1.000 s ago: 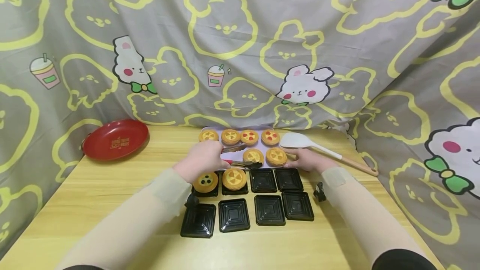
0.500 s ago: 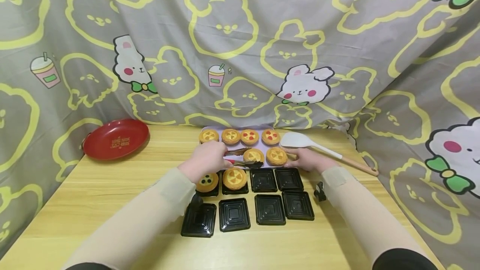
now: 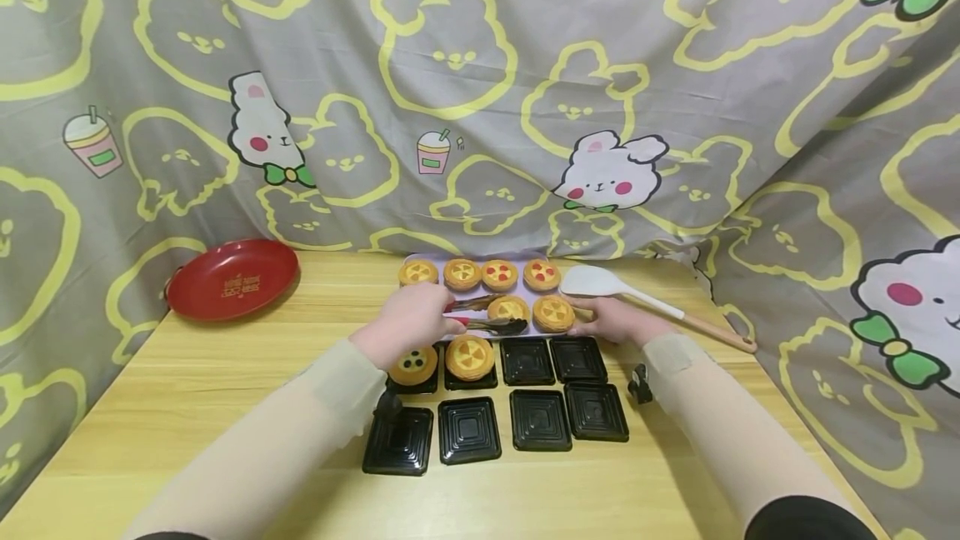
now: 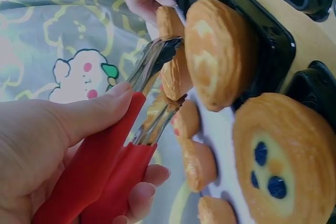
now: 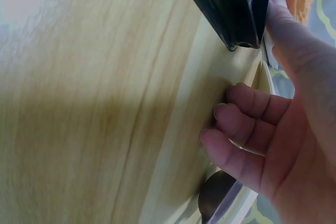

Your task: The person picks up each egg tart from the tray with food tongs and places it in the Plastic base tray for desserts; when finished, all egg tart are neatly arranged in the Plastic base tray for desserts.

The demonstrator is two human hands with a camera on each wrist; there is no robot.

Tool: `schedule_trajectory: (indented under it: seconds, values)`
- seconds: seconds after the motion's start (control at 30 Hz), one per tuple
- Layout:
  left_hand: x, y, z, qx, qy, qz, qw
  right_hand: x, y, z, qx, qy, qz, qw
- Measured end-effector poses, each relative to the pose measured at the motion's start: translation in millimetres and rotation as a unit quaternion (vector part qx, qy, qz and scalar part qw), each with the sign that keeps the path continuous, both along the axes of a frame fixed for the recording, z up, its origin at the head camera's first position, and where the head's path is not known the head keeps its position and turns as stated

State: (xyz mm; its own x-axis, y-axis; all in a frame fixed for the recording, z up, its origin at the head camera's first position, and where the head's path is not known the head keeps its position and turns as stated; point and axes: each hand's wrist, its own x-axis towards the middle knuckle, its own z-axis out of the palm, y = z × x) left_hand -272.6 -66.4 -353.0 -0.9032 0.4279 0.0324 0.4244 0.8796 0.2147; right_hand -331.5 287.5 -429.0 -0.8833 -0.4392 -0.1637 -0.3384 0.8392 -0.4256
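Note:
My left hand [image 3: 416, 315] grips red-handled tongs [image 4: 113, 166]. Their metal arms stand apart, one on each side of an egg tart [image 3: 508, 312] in the tray's front row; whether they touch it is hard to tell. Another tart with yellow pieces [image 3: 553, 313] sits to its right. Both lie on a lilac tray [image 3: 465, 312]. At the tray's right front corner my right hand [image 3: 615, 319] rests with the thumb by the rim; its visible fingers [image 5: 236, 153] are loosely bent beside the tray. In the left wrist view the tongs' tips are near several tarts.
More tarts [image 3: 462, 274] line the tray's back row. Two black square trays hold a blueberry tart [image 3: 412, 365] and a yellow-topped tart [image 3: 469, 358]; several other black trays [image 3: 541, 420] hold nothing. A red plate [image 3: 232, 280] is at left, a white spatula [image 3: 592, 280] at right.
My left hand has shifted slightly right with the tongs, whose arms now lie around the front-row tart. My right hand has stayed at the tray's corner.

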Motion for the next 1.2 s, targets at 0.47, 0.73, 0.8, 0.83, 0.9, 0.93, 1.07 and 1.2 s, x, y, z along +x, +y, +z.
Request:
schedule_trajectory:
  seconds: [0.47, 0.73, 0.8, 0.83, 0.9, 0.93, 1.07, 1.2]
  values:
    - [28.1, 4, 16.1, -0.003, 0.021, -0.056, 0.9982, -0.2, 0, 0.6, 0.006, -0.013, -0.007, 1.0]
    - [38.6, 7, 8.9, -0.003, 0.005, -0.08, 0.9968, 1.8, -1, 1.2, 0.007, -0.001, -0.006, 1.0]
    - [39.3, 7, 6.1, -0.004, 0.003, -0.079, 0.9968, 2.1, -1, 1.1, 0.005, 0.0, -0.004, 1.0]
    - [39.7, 7, 4.5, -0.005, 0.003, -0.079, 0.9969, 2.2, 0, 1.1, 0.004, 0.002, -0.003, 1.0]
    - [40.1, 8, 1.4, -0.008, 0.0, -0.078, 0.9969, 2.4, 0, 0.9, 0.002, 0.004, 0.001, 1.0]
    - [40.3, 8, 0.0, -0.008, 0.0, -0.078, 0.997, 2.5, 0, 1.1, 0.0, 0.005, 0.003, 1.0]
    - [40.6, 10, -3.1, -0.012, 0.003, -0.074, 0.9972, 3.2, 0, 1.3, -0.01, 0.005, 0.008, 1.0]
    - [40.6, 11, -2.7, -0.011, 0.003, -0.071, 0.9974, 3.4, 0, 0.6, -0.013, 0.01, 0.013, 1.0]
